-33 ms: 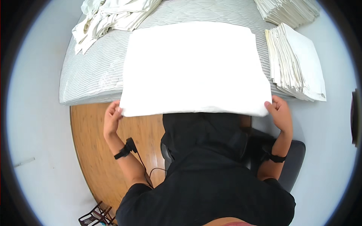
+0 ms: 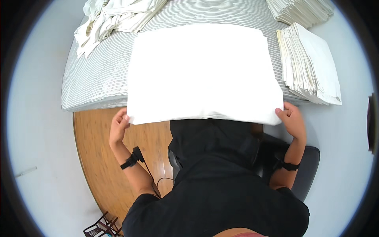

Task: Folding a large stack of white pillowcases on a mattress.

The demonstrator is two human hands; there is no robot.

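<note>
A broad white cloth (image 2: 203,73) lies spread across the striped mattress (image 2: 94,75). It looks folded, with a second layer showing at its far right corner. Its near edge hangs past the mattress edge toward my lap. My left hand (image 2: 119,122) pinches the near left corner between thumb and fingers. At the near right corner, my right hand (image 2: 291,117) grips the cloth with the thumb on top and the fingers partly hidden. Between the hands the near edge sags slightly and ripples.
A loose heap of white cloths (image 2: 118,17) lies at the far left of the mattress. On the right sit a stack of folded white cloths (image 2: 306,65) and another stack (image 2: 302,12) farther back. A black chair (image 2: 310,170) is beside me, over a wooden floor (image 2: 98,158).
Both hands have come slightly nearer to me, bringing the cloth's near edge with them. That edge looks a little more rippled. Both grips are kept.
</note>
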